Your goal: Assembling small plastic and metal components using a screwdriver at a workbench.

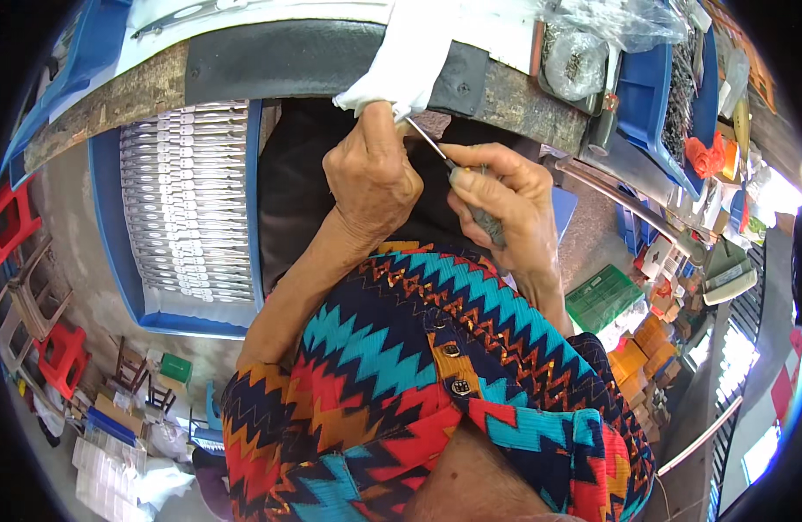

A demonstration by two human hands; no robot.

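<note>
My left hand [375, 174] is closed at the bench's front edge, its fingers pinching the gathered end of a white cloth [409, 56] that hangs over the edge. Whatever the cloth may wrap there is hidden by my fingers. My right hand [505, 196] is wrapped round the dark grey handle of a screwdriver [429, 139]. The thin metal shaft points up and left, and its tip meets the cloth beside my left fingertips. To the left of my left forearm, a blue tray [170, 324] holds rows of several shiny, slim metal pieces.
The worn wooden bench edge [131, 109] has a black strip [279, 59]. At the right end lie a second screwdriver [604, 126], a clear plastic bag [614, 22] and a blue bin [649, 109] of small dark parts. Red stools [63, 358] and a green crate [603, 298] are on the floor.
</note>
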